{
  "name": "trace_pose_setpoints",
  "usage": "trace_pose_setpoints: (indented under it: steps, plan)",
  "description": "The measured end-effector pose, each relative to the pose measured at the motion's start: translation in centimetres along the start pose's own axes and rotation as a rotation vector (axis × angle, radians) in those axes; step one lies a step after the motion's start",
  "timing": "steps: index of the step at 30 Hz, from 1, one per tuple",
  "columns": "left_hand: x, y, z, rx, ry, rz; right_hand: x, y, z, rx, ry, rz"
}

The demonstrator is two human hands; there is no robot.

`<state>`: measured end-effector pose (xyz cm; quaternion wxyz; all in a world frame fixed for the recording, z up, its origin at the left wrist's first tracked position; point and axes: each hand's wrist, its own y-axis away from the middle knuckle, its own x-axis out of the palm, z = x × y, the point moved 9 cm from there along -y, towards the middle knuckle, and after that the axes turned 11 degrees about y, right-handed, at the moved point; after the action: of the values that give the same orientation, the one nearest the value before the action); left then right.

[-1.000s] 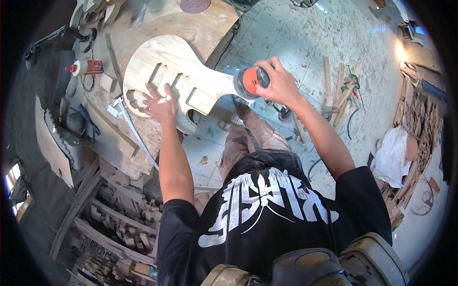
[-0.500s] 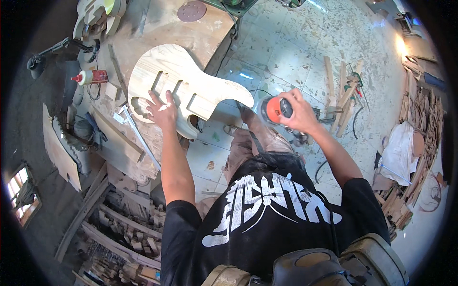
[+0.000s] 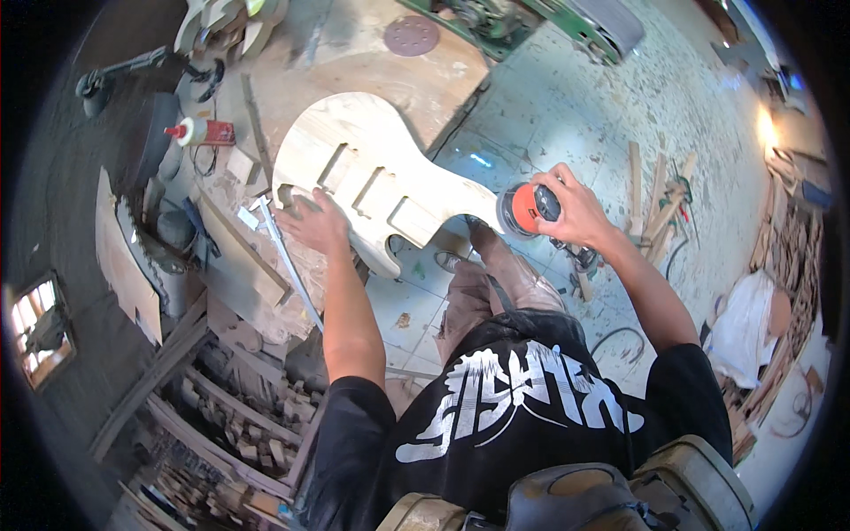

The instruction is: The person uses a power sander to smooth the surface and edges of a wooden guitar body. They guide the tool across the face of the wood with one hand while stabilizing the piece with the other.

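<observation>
Right now, you are holding an orange sander (image 3: 524, 209) in your right hand (image 3: 574, 209), its fingers curling around the tool's dark top. Your pale guitar body (image 3: 372, 142) is lying on the bench (image 3: 443, 84), both horns jutting past the edge above the tiled floor (image 3: 403, 288). Your left hand (image 3: 314, 223) is resting at its lower rear edge, fingers loosely spread and pinching nothing that shows.

The sander is sitting right at the long horn's tip, and that horn is getting no visible support from the bench. If you are pushing down hard there while your left hand is bearing lightly, the body could be tipping or sliding. A tilted pad could be biting unevenly into the narrow tip, rounding it too far. A sliding body could also be knocking the metal caliper (image 3: 288, 257), which is lying just beside your left hand.

The pad's working face is turning away from view, so you cannot be certain it is touching the wood. Your left fingertips are blurring, and that hand is covering most of the rear cavity. The body's underside is staying hidden, and a green machine (image 3: 584, 26) is running out of the top edge.
</observation>
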<state>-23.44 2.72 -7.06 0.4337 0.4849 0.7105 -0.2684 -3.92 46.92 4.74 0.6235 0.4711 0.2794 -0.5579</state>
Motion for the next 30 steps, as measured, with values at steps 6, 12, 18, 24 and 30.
trace_pose_setpoints:
  steps: [6,12,18,24,30]
  plan:
    - [0.3,-0.3,0.9,-0.004,0.007,-0.065,-0.1,-5.5,4.3,-0.109,0.048,0.076]
    - [0.1,0.0,0.3,-0.024,0.029,-0.031,0.1,-11.1,8.5,-0.191,0.051,0.127]
    - [-0.1,0.0,0.2,-0.031,0.07,-0.031,0.7,-13.8,11.2,-0.209,0.056,0.143]
    - [-0.1,-0.1,0.1,-0.005,0.062,-0.047,0.0,-17.4,10.6,-0.201,0.012,0.0]
    - [0.2,-0.1,0.3,-0.015,0.029,-0.042,-1.7,-20.9,10.3,-0.195,0.057,-0.064]
